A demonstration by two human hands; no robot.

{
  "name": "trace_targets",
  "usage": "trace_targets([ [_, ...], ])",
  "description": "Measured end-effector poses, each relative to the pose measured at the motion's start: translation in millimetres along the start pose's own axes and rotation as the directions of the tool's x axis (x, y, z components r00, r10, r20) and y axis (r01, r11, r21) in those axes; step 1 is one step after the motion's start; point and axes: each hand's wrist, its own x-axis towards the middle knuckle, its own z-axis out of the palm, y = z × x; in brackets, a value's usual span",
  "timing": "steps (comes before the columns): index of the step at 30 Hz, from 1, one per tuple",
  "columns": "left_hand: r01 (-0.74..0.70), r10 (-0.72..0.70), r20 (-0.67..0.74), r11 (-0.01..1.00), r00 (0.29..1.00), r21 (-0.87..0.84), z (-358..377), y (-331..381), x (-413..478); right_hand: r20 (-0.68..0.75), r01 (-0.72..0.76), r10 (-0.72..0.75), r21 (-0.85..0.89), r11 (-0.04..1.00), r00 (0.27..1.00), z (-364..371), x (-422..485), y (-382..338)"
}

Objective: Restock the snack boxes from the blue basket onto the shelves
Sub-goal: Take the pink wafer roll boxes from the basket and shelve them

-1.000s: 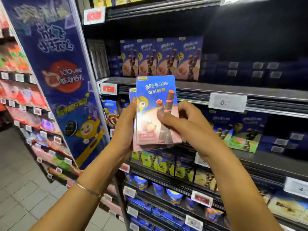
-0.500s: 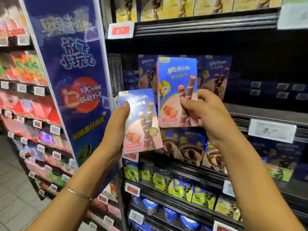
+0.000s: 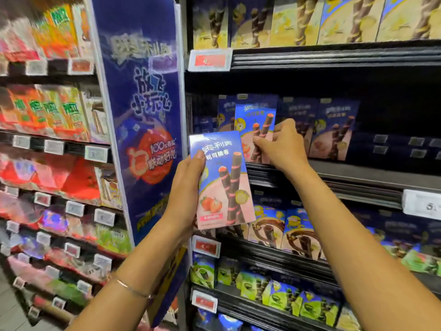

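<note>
My left hand [image 3: 185,187] grips a blue and pink strawberry wafer-roll box [image 3: 223,180] upright by its left edge, in front of the shelves. Up and to the right, my right hand [image 3: 282,145] pinches a second box of the same kind [image 3: 254,125] by its lower right side. That box stands upright at the front edge of the dark middle shelf [image 3: 358,175], among matching boxes [image 3: 334,130] lined up there. The blue basket is out of view.
A tall blue promotional panel [image 3: 143,115] stands just left of the shelf bay. Yellow boxes [image 3: 310,20] fill the shelf above; chocolate boxes [image 3: 286,230] and green boxes [image 3: 274,290] fill those below. Price tags [image 3: 210,59] line the rails. Snack shelves [image 3: 47,115] run along the left.
My right hand has carried its box up and back onto the middle shelf's front edge. The left hand keeps its box, now lower and apart from the other one.
</note>
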Motion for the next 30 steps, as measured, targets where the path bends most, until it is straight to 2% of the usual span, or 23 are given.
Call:
trace_targets([
  [5, 0.04, -0.039, 0.017, 0.998, 0.999, -0.042, -5, -2, 5, -0.042, 0.021, -0.029, -0.187, 0.982, 0.999, 27, 8, -15],
  [15, 0.061, -0.06, 0.016, 0.997, 0.998, -0.054, -14, 9, 13, -0.104, -0.009, -0.01, -0.178, 0.984, 0.995, 58, 20, -25],
  [30, 0.08, -0.076, 0.063, 0.995, 0.995, -0.066, -17, 7, 13, -0.064, 0.046, -0.066, -0.273, 0.961, 0.996, 70, 28, -30],
])
